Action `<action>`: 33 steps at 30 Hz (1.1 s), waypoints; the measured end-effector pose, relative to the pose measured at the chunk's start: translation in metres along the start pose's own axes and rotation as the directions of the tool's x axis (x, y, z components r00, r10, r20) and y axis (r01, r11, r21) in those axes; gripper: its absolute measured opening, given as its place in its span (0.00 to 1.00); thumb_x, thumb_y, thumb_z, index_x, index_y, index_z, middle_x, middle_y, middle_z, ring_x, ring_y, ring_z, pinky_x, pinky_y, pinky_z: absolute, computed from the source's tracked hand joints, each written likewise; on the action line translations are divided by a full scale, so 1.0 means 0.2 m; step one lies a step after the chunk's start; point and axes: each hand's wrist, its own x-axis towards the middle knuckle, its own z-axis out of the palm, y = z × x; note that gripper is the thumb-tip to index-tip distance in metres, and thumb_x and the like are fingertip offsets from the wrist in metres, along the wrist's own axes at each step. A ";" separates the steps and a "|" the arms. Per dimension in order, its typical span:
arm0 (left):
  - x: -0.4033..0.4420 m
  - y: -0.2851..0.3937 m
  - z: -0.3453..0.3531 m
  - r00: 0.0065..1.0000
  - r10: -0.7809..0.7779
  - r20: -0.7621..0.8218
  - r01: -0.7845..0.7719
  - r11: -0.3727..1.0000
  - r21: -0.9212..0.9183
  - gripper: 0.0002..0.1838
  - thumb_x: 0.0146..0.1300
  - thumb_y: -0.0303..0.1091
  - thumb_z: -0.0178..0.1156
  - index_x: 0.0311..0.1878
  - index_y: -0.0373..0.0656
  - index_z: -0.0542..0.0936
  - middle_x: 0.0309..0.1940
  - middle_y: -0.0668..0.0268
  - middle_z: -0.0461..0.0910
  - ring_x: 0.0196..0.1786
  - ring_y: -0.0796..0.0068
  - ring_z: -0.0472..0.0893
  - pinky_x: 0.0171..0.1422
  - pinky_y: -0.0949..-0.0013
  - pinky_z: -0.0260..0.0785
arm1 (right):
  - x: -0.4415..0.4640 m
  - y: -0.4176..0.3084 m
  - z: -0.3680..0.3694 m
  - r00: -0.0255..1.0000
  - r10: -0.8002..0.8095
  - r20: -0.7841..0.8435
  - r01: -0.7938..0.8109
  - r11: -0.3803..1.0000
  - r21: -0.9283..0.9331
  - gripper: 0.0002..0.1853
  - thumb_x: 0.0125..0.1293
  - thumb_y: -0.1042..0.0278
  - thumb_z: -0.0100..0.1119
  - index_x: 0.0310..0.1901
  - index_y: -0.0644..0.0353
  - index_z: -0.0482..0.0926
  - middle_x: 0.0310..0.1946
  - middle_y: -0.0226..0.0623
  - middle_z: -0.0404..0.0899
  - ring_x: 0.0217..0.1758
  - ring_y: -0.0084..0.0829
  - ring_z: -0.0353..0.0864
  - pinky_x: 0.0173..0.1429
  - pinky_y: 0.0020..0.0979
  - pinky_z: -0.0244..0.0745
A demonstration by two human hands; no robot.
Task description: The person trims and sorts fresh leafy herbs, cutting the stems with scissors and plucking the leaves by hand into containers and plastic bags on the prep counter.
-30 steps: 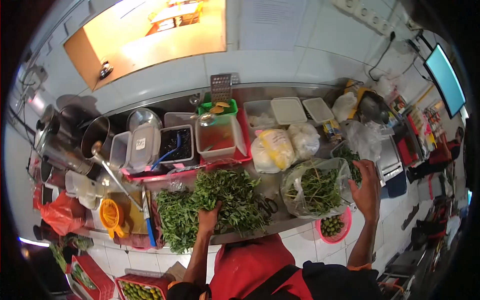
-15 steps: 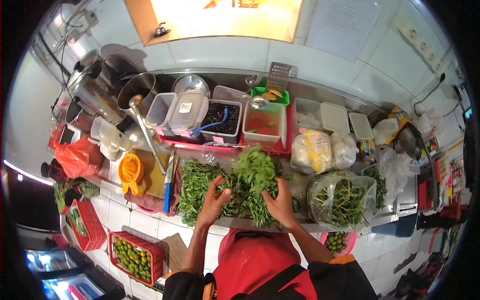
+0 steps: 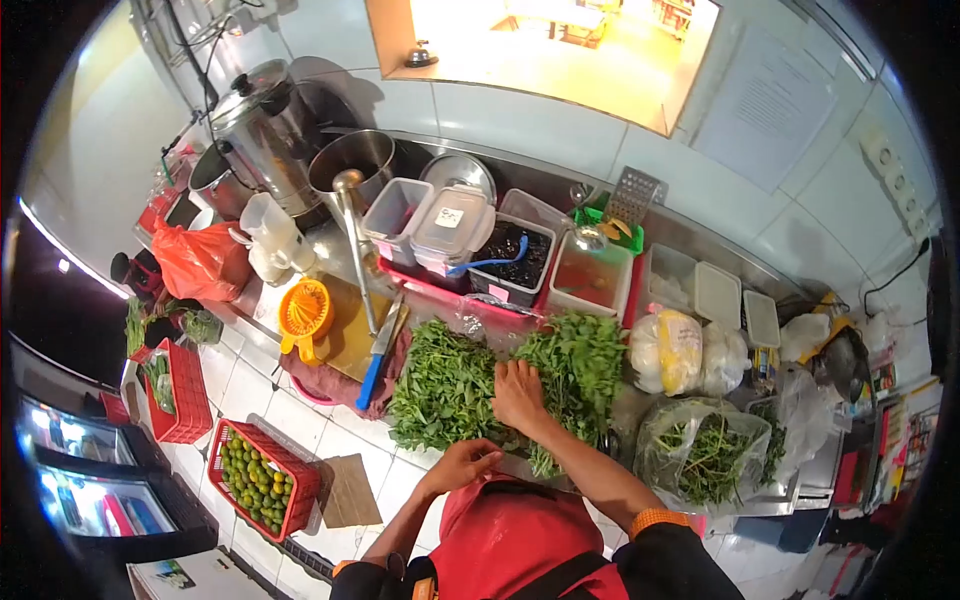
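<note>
Two masses of leafy greens lie on the steel worktop [image 3: 627,408]. The left pile [image 3: 438,385] is broad, its long axis running roughly from 12 to 6 o'clock. The right bunch [image 3: 578,365] points its full leafy end toward 1 o'clock and narrows toward 7, near the front edge.

The right hand [image 3: 519,396] reaches in toward 11 o'clock and rests at the inner side of the right bunch, fingers bent down; whether its grip is closed on stems cannot be told. The left hand [image 3: 462,468] is just off the left pile at its 5 o'clock side, half curled, the grip loosely open with nothing seen in it.

At 9 o'clock of the left pile, a knife [image 3: 380,352] lies with its blade toward 1 and its blue handle toward 7, beside a cutting board [image 3: 345,325] and an orange juicer [image 3: 305,309]. Food containers line a red tray at 12 o'clock. A clear bag of greens [image 3: 705,452] sits at 4 o'clock of the right bunch.

Beyond, the pale tiled wall [image 3: 530,115] has a bright opening with a bell [image 3: 421,56] on its ledge, and a paper sheet [image 3: 765,105] at 1 o'clock. On the white-tiled floor, toward 8 o'clock, a red crate [image 3: 262,480] holds green and yellowish fruit.
</note>
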 end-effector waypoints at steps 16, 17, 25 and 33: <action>0.14 0.08 -0.05 0.917 0.117 -0.382 -0.165 0.982 -0.093 0.17 0.69 0.38 0.56 0.54 0.37 0.74 0.37 0.64 0.79 0.38 0.76 0.80 0.40 0.71 0.72 | -0.04 0.06 -0.16 0.962 0.201 -0.186 -0.044 0.784 0.619 0.32 0.47 0.65 0.70 0.57 0.59 0.71 0.41 0.44 0.77 0.48 0.42 0.77 0.55 0.42 0.67; 0.16 0.09 -0.04 0.881 0.157 -0.446 -0.165 0.986 0.021 0.18 0.69 0.38 0.56 0.55 0.37 0.72 0.37 0.63 0.78 0.38 0.76 0.80 0.40 0.72 0.72 | -0.05 0.05 -0.14 0.962 0.202 -0.185 -0.046 0.785 0.618 0.32 0.47 0.65 0.70 0.57 0.59 0.71 0.41 0.44 0.77 0.48 0.42 0.77 0.55 0.42 0.67; 0.34 -0.02 -0.07 0.915 -0.061 -0.400 -0.228 0.740 -0.633 0.23 0.67 0.53 0.54 0.55 0.46 0.71 0.43 0.67 0.75 0.44 0.73 0.77 0.49 0.69 0.61 | -0.02 0.07 -0.13 0.991 -0.010 -0.137 0.098 0.753 0.651 0.28 0.48 0.68 0.68 0.54 0.61 0.72 0.43 0.43 0.74 0.49 0.45 0.76 0.55 0.38 0.70; 0.36 0.14 -0.06 0.954 0.000 -0.298 -0.265 0.460 -0.847 0.21 0.70 0.53 0.49 0.48 0.42 0.73 0.41 0.63 0.78 0.45 0.68 0.76 0.53 0.61 0.67 | -0.19 -0.12 -0.28 0.939 -0.035 -0.343 0.214 0.839 0.501 0.20 0.50 0.80 0.62 0.47 0.60 0.74 0.46 0.41 0.74 0.51 0.44 0.74 0.56 0.40 0.68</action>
